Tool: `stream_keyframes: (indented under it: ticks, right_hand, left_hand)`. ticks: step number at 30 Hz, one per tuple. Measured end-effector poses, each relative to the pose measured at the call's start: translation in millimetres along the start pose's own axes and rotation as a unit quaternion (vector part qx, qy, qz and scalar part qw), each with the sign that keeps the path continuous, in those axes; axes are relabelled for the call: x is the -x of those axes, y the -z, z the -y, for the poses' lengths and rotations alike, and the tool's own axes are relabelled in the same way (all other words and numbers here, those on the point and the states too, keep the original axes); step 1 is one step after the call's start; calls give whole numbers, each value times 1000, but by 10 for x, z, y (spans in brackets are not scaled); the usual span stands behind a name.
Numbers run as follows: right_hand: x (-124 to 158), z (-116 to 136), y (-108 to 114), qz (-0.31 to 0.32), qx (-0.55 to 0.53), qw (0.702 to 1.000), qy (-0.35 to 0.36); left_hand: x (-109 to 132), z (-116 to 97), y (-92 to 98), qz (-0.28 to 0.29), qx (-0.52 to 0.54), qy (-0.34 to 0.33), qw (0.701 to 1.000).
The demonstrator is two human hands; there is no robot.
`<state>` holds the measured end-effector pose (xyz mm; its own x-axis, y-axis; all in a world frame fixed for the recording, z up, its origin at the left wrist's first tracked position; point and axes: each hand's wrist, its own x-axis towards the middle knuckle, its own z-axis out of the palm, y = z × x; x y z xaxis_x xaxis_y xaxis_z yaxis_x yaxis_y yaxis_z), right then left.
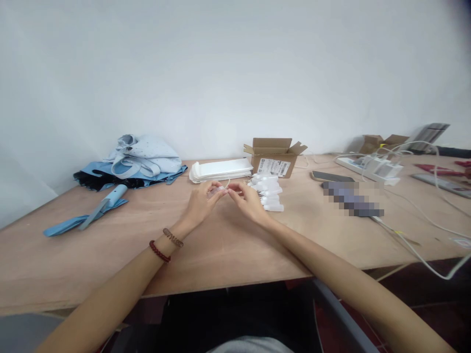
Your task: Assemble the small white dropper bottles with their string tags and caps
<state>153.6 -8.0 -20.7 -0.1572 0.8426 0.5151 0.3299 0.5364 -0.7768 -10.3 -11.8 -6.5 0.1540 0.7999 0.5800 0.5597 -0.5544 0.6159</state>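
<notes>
A white wall rises behind the wooden worktop; by the worktop's back left corner lies a spread of blue fabric with a black underside, and on top of it a light blue bag with its straps loose; a brown cardboard box stands at the middle of the back edge, its flaps up and a printed label on its front; just to its left, along the same edge, lies a flat white stack; a white power strip with chargers plugged in lies toward the back right corner, and a white cable droops past the front edge on the right; a pale blue handle points from the fabric toward the front edge, left of the arms; a dark phone lies flat between the box and the right edge; the left hand and the right hand meet near the worktop's middle, a little toward the back edge; a group of small translucent bottles lies just right of the right hand, in front of the box; smallest is a clear piece between the two hands, gripped in the left fingers, with the right thumb and forefinger pinched at its end; the fingers partly hide it.
</notes>
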Motion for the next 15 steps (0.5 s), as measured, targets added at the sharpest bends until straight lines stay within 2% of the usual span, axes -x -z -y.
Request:
stream_keyframes:
  ticks: [3,9,15]
  right_hand:
    - [-7,6,6,26,-24,999,4]
    - [-16,-26,25,4,-26,999,22]
    - [-34,-69,32,5,-4,1000,27]
  left_hand:
    - [-7,2,-4,9,70,55,996]
    - [-46,55,-32,56,204,125,969]
    - [-50,65,-50,82,211,146,963]
